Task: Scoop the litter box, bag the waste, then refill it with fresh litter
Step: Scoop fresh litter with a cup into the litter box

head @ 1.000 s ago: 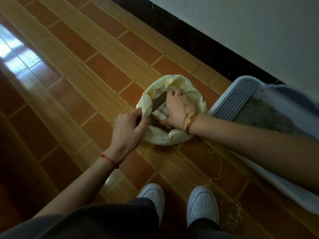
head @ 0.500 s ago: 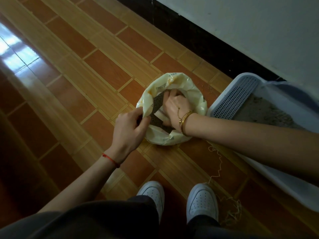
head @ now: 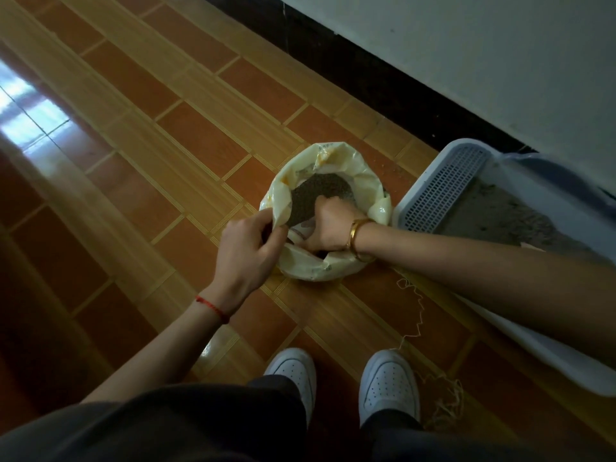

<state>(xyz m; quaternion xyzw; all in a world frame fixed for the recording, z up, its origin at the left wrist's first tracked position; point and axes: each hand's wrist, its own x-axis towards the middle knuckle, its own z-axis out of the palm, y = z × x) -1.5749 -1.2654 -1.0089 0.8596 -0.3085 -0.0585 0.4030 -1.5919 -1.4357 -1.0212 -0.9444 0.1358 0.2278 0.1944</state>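
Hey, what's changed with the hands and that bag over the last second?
The right hand has pushed deeper into the cream plastic bag. The bag's mouth has spread wider, baring more of the dark granules inside. The left hand still grips the bag's near-left rim. The bag and the pale plastic litter box stayed where they were.

I count two hands, a left hand (head: 248, 251) and a right hand (head: 328, 228), one litter bag (head: 336, 158), one litter box (head: 443, 188) far right, two white shoes (head: 293, 371) nearest, and one loose string (head: 418, 315).
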